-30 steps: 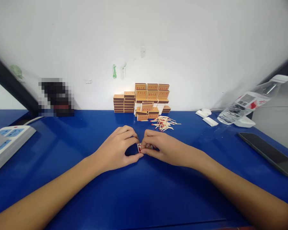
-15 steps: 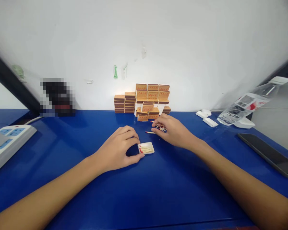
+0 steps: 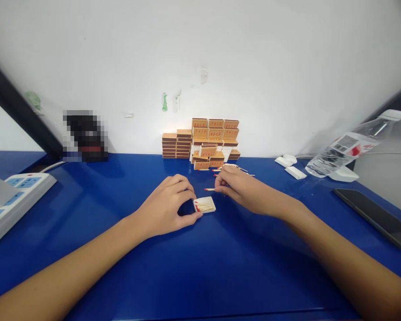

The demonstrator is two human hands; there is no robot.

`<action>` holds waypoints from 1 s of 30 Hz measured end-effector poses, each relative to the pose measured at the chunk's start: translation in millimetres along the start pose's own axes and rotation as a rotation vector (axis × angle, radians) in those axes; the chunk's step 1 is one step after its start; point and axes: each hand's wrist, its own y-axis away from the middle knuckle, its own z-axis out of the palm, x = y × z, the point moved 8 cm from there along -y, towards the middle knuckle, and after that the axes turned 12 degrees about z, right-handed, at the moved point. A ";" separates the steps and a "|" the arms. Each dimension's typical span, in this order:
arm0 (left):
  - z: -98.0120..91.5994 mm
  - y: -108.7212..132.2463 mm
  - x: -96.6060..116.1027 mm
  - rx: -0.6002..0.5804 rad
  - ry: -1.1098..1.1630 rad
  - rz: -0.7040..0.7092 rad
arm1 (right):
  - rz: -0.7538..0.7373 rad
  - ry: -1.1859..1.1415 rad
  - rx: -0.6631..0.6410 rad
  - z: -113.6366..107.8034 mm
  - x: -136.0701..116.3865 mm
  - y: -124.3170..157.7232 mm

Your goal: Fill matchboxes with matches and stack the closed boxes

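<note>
My left hand [image 3: 169,206] steadies a small white matchbox tray [image 3: 211,209] on the blue desk, its thumb at the near corner and its fingers at the far left corner. Several matches [image 3: 204,207] with red heads lie inside that tray, heads toward the left. Just beyond the tray, my right hand [image 3: 245,189] pinches a single matchstick [image 3: 209,189] between thumb and fingers, red head pointing left. Behind the right hand lie loose matches [image 3: 217,169], partly hidden by it.
Stacked matchboxes [image 3: 215,133] stand against the wall, with a lower stack [image 3: 169,146] on their left. White pieces [image 3: 295,172], a tilted plastic bottle [image 3: 345,147] and a phone [image 3: 374,218] are to the right. A power strip [image 3: 23,200] lies at left.
My right hand has drawn back from the loose matches toward me, and a matchstick now shows in its pinch. My left hand remains at the tray. The view has shifted slightly.
</note>
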 end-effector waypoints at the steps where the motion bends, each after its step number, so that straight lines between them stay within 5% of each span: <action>1: 0.0 0.2 0.1 0.001 0.001 0.002 | -0.011 -0.008 -0.022 0.5 -8.4 4.8; 6: -0.5 1.9 -0.4 0.007 0.012 -0.005 | -0.039 -0.003 -0.030 3.3 -31.0 5.6; 10: -1.2 3.4 -0.4 0.021 0.020 0.007 | 0.086 0.086 0.154 -9.1 -2.8 -29.7; 15: -2.2 4.6 -1.3 0.036 0.013 0.019 | 0.227 0.293 0.110 4.0 24.5 -64.7; 30: -2.6 5.0 -1.7 0.041 0.003 0.027 | 0.229 0.219 0.062 11.7 28.5 -60.3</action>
